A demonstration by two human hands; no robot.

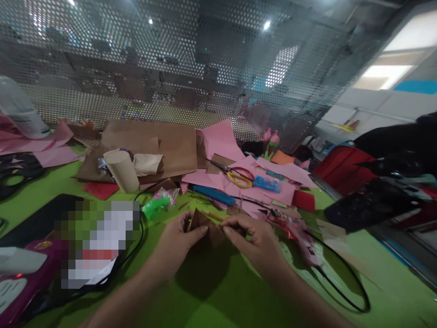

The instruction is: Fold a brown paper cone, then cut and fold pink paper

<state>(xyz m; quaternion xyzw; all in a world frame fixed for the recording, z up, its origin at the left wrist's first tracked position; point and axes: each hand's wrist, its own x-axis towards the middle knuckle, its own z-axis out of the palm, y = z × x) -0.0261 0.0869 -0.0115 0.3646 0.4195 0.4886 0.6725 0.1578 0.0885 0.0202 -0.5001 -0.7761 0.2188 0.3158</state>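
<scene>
A small piece of brown paper (201,224), folded to a peak at its top, is held up between my hands over the green tabletop (208,310). My left hand (179,239) pinches its left side, thumb in front. At the right side, my right hand (251,237) pinches the paper's edge between thumb and fingers. Just behind the paper lies a pencil (213,215). A pink glue gun (303,241) with a small red light rests to the right of my right hand, its black cord looping toward me.
Scissors (239,175), a blue cutter (213,195) and pink paper sheets (223,141) lie behind my hands. A cardboard tube (122,171) stands by large brown paper (146,146). At left are a bottle (25,109), a tape roll (17,175) and a purple power strip (37,282). Perforated metal (170,59) rises behind.
</scene>
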